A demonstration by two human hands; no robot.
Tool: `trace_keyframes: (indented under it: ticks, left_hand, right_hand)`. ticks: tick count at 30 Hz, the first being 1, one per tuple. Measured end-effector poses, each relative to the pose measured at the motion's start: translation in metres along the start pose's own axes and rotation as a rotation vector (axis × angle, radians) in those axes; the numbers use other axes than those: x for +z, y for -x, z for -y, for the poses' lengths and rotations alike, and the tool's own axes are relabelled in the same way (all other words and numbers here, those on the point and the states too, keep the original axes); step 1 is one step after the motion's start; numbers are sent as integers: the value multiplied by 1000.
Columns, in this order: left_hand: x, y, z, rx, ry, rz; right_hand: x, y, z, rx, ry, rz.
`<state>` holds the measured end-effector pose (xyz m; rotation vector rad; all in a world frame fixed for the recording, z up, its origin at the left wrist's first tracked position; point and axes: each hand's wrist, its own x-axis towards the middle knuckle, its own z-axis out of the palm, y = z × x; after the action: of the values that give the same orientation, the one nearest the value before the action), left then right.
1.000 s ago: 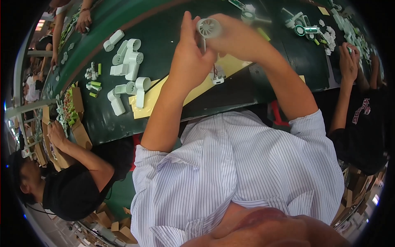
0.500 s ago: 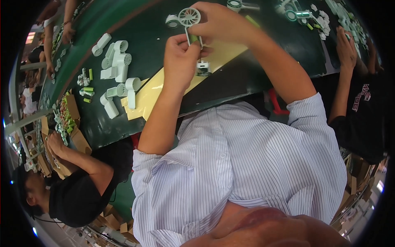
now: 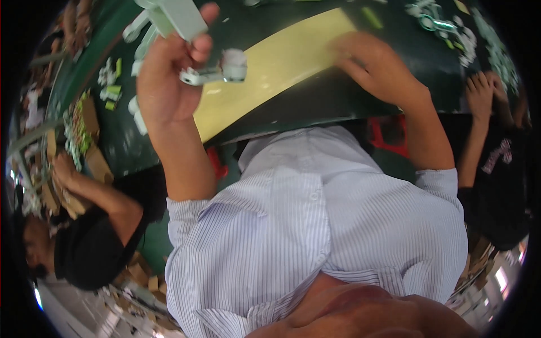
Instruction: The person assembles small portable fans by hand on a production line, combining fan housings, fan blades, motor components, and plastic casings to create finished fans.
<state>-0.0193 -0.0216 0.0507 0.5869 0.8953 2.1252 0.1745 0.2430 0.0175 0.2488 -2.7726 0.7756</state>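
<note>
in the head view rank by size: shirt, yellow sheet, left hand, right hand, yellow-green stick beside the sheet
Largest to smallest:
1. shirt
2. yellow sheet
3. left hand and right hand, unranked: they look alike, and nearness to the camera may mislead
4. yellow-green stick, blurred

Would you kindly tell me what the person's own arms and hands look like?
The left hand and right hand wear no gloves. The bare forearms, with no watch in sight, come out of pale, thinly striped sleeves.
</note>
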Motion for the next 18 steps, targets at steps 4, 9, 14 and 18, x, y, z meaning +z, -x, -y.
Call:
trace_keyframes:
  ticks: [4,9,14,18]
  left_hand:
    - [-7,39,-63,210,54,12]
    - [-30,81,-92,292,67,18]
    - [-39,111,-76,283,20,-148]
    - [-41,120,-60,224,-12,-195]
  right_hand:
    - [22,-29,43,-99,-71,187]
    - [53,-58,19,-95,46,233]
    - [60,-76,4,-62,189,239]
    - [54,-80,11,-46,264,226]
